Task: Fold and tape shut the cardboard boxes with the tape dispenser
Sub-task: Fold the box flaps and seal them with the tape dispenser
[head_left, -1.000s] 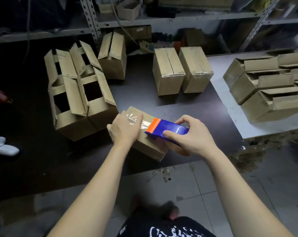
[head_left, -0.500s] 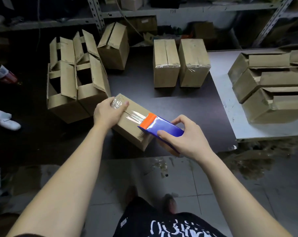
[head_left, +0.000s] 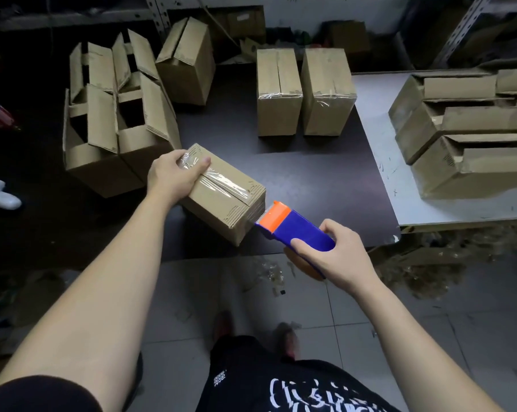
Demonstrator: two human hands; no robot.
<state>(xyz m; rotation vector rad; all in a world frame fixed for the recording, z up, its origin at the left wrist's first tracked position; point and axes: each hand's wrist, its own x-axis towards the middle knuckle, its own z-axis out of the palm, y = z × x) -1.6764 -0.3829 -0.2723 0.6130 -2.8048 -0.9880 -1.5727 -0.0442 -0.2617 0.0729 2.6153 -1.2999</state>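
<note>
Clear tape (head_left: 221, 179) runs along the top seam of the box (head_left: 218, 209) at the front edge of the dark table (head_left: 310, 179); your left hand (head_left: 174, 175) clasps its far end, thumb on the tape; your right hand (head_left: 337, 257) is curled round the blue tape dispenser (head_left: 296, 230), its orange mouth touching the box's near end face. This strip looks almost finished, needing only the cut; two taped boxes (head_left: 278, 93) stand behind; the open-flapped boxes (head_left: 111, 120) at left and the unsealed stack (head_left: 459, 144) at right seem left to do.
</note>
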